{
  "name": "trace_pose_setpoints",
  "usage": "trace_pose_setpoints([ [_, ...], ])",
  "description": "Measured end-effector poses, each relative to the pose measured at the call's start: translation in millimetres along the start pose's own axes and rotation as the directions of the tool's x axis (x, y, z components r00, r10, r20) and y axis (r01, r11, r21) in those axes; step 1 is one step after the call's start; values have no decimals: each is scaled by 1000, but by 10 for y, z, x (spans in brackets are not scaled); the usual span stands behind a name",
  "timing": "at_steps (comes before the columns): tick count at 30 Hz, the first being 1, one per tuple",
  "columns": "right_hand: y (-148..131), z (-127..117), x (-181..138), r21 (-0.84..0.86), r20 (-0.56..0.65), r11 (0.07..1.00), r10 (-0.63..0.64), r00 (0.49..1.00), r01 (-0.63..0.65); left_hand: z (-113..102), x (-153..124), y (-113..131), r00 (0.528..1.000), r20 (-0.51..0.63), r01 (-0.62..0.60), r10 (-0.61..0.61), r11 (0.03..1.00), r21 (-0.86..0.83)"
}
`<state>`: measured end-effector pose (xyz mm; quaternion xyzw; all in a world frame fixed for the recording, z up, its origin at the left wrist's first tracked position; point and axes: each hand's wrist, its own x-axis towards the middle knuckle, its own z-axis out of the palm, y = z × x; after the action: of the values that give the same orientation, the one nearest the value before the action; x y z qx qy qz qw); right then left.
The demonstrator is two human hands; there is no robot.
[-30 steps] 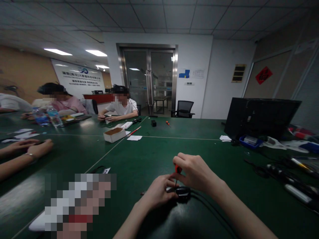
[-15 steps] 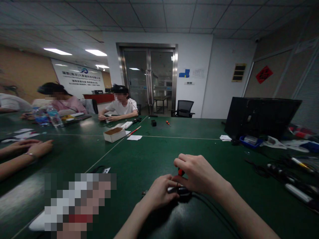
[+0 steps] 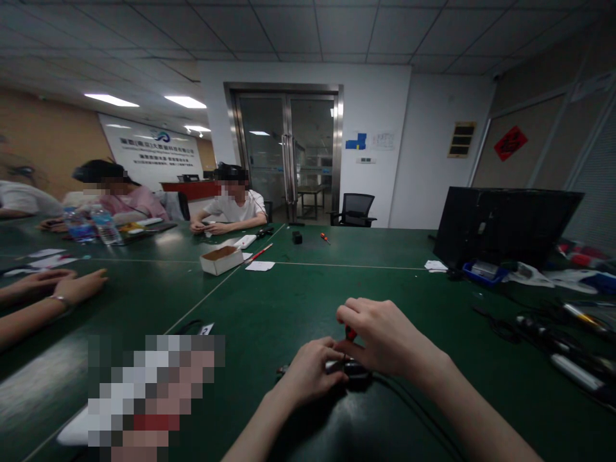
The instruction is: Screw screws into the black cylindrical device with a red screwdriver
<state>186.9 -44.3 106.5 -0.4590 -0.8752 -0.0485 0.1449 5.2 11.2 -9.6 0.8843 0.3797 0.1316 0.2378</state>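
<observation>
Near the front middle of the table, my left hand [image 3: 312,369] is closed around a small dark device [image 3: 357,369] with a light-coloured part, steadying it close to the tabletop. A black cable [image 3: 409,403] runs from the device toward the lower right. Above it, my right hand [image 3: 387,330] is closed on the red and black handle of a small screwdriver [image 3: 351,333]. The screwdriver stands roughly upright, pointing down at the device beside my left fingertips. Its tip is hidden by my fingers.
A white open box [image 3: 221,261] and paper [image 3: 260,265] lie ahead. Another screwdriver [image 3: 325,238] is farther back. A black monitor [image 3: 505,224], a blue tray [image 3: 484,273] and cables [image 3: 534,333] occupy the right. A co-worker's hands [image 3: 72,285] rest at left; other people sit behind.
My two hands, the screwdriver and the device stay almost in place, with only a slight shift. At the left, the co-worker's fingers have extended a little.
</observation>
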Motion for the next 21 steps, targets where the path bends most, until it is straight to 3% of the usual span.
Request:
trace_pose_setpoints([
  [4,17,13,-24,102,2,995,-12,1000,12,-22,-11,23,1000,-3,-20,20,1000,-20],
  [13,32,-27,29,-94,34,993,67,997,-64,0,3,7,1000,-8,-14,14,1000,-18],
  [17,63,-40,-11,64,7,998,-7,1000,7,-8,-7,21,1000,-12,-13,13,1000,-6],
  [21,94,-21,-29,134,24,991,13,1000,-16,-30,-17,41,1000,7,8,-8,1000,-8],
])
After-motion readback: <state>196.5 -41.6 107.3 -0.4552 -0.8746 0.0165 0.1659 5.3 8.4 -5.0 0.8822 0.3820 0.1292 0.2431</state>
